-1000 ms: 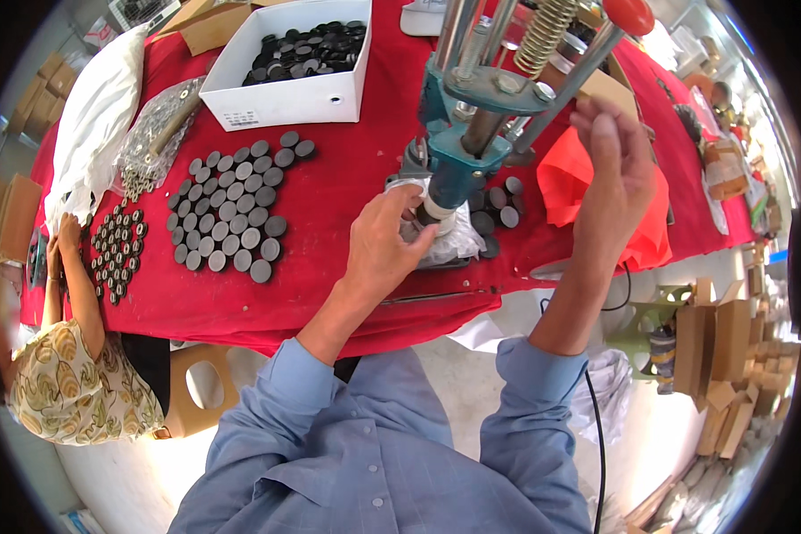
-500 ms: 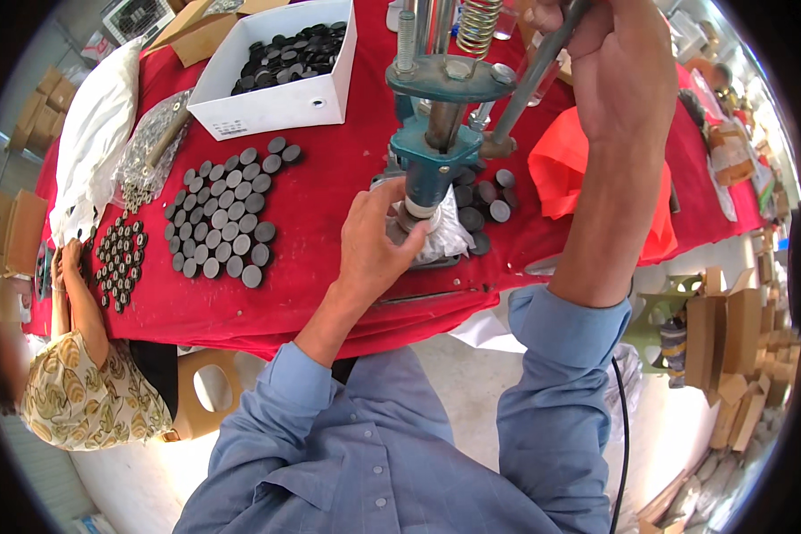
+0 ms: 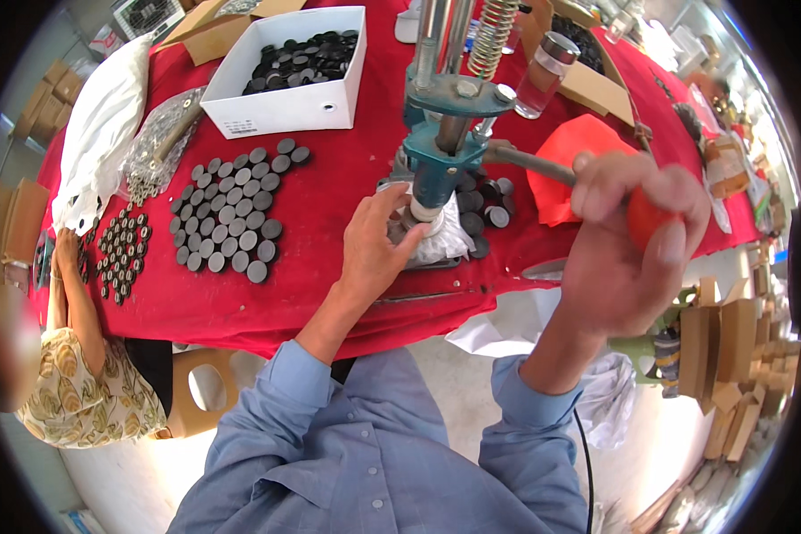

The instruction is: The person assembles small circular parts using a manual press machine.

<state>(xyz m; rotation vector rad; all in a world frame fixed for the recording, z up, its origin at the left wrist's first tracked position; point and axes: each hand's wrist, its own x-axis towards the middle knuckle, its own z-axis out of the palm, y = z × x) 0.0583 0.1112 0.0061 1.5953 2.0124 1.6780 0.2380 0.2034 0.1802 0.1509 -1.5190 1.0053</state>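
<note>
R hand [image 3: 627,258] grips red ball knob [image 3: 647,221] of grey metal lever [image 3: 538,165], now swung down near right; stroke looks well along. L hand [image 3: 371,240] curls w/ thumb & fingers at white-ringed tip [image 3: 425,213] of teal metal press [image 3: 440,156], centre; can't tell if gripping.

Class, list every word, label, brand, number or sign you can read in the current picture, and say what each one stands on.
Readable text: none.
White box: small dark print low on its front, too small and blurred to read.
Press: no lettering I can make out.
</note>
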